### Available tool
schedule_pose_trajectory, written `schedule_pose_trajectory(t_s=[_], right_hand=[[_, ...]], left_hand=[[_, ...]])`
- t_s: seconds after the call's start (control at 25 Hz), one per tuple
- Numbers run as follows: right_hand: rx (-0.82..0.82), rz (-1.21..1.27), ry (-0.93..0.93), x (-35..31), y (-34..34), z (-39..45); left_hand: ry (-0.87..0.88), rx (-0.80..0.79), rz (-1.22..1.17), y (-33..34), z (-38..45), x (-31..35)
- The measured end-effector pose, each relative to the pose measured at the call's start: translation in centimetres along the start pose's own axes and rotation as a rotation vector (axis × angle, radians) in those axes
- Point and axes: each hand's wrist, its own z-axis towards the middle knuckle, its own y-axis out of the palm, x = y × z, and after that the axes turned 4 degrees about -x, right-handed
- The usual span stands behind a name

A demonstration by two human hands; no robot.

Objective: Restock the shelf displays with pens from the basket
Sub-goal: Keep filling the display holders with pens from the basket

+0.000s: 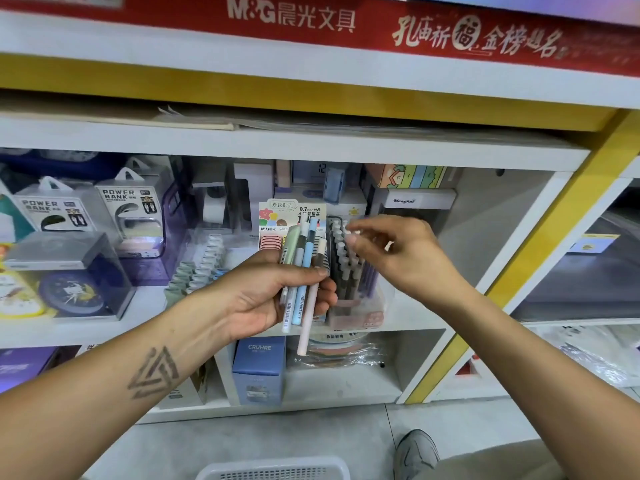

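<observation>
My left hand (pixel 273 296) grips a bunch of pens (pixel 300 271) upright in front of the shelf: green, white, light blue and pale pink barrels. My right hand (pixel 391 251) hovers over a clear display box of dark pens with white caps (pixel 346 268), thumb and forefinger pinching a white cap at the top of the rows. A second display of pale green and blue pens (pixel 197 265) stands to the left. The white basket (pixel 273 471) sits on the floor at the bottom edge, its inside hidden.
Power bank boxes (pixel 135 209) and a boxed clock (pixel 69 282) fill the shelf's left side. A pencil-lead card (pixel 294 216) stands behind the pens. A blue CRUHRE box (pixel 258 368) sits on the lower shelf. A yellow post (pixel 533 244) bounds the right. My shoe (pixel 415 455) is on the floor.
</observation>
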Motion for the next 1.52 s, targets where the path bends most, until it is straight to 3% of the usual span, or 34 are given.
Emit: schedule_pose_trajectory(t_s=[0.08,0.2,0.28,0.36,0.48,0.6,0.8,1.04,1.52], right_hand=[[-0.087,0.316,0.185,-1.2,0.6,0.5],[-0.191,0.526,0.279,-2.1,1.6,0.6],[-0.118,0.650,0.306,-1.9,0.5,0.8],[0.062,0.758,0.319,-1.3,-1.7,1.2],[0.250,0.451,0.261,-0.1,-3.7,1.3],[0.194,0.222,0.203,0.8,-2.8,1.1],[0.075,-0.086,0.113,2.9,-1.0,0.4],[0.014,-0.016,0.068,3.1,-0.9,0.1],[-0.069,-0.013,0.026,2.6,-1.0,-0.2]], left_hand=[[0.002,-0.033,0.032,0.2,-0.2,-0.1],[-0.016,-0.087,0.026,0.3,-0.4,-0.1],[-0.014,-0.108,-0.038,0.2,-0.5,0.1],[-0.022,-0.052,-0.112,0.0,-0.3,0.4],[-0.056,0.082,-0.124,-0.2,-0.2,0.5],[-0.093,0.111,-0.133,0.1,0.0,0.4],[-0.105,0.026,-0.138,0.5,0.3,0.0],[-0.080,0.047,-0.023,0.0,0.7,-0.4],[-0.118,-0.006,-0.083,0.3,0.0,0.0]])
